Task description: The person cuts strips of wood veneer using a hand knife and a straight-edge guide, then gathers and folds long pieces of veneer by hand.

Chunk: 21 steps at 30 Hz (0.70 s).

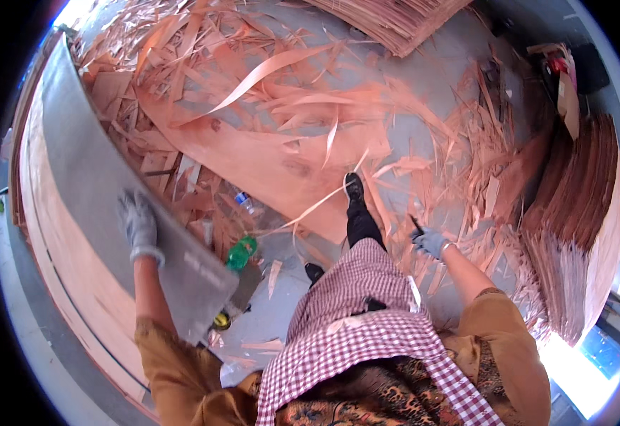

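My left hand [139, 224], in a grey glove, lies flat with its fingers stretched out on a long grey board [86, 131]. The board rests on top of pale wood veneer sheets [68, 245] at the left. Off to the right, my gloved right hand [431, 243] is closed around a slim black tool [415, 225]; its working end is too small to make out. Below the hands, a large veneer sheet [253, 160] lies on the floor, with a thin pale strip [322, 201] running across it to my black shoe [353, 186].
Veneer scraps [182, 57] litter the floor. A green plastic bottle [242, 253] and a clear bottle with a blue label [244, 201] lie by the board. Stacks of veneer stand at the right [572, 206] and the far side [402, 25]. A yellow-and-black round object [221, 321] sits near the board's end.
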{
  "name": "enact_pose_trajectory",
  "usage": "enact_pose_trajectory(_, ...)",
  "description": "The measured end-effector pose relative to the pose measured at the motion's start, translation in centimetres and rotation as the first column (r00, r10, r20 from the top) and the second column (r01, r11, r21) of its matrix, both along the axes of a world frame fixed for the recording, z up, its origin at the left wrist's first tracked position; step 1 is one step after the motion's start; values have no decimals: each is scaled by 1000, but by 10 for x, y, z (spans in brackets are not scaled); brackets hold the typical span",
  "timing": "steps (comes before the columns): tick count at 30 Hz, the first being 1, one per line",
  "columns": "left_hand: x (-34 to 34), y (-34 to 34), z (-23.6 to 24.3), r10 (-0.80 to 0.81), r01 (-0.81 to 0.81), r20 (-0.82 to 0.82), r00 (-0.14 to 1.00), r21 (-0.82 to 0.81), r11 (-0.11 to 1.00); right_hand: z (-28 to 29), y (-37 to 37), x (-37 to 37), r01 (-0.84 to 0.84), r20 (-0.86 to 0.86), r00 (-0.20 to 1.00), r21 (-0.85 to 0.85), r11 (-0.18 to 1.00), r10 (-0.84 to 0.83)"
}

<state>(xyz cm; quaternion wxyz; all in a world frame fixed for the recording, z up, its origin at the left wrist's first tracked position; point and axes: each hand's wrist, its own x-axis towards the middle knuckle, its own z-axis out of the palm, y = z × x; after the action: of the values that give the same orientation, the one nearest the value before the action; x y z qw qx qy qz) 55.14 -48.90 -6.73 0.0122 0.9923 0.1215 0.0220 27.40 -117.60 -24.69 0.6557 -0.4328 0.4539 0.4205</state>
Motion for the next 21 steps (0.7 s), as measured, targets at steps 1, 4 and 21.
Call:
enact_pose_trajectory(1,2,-14,-7,60,-60,-35,998,14,998,-6,11,36,-175,48,982,-124,977,182)
enact_pose_trajectory(4,-6,-43,-2,164,-164,-5,986,-135,977,-68,26,122,-446,112,865,-281,850,490)
enact_pose_trajectory(21,5,-65,-34,591,-578,-56,805,-303,758,-419,171,597,-438,-75,-131,-890,-125,989)
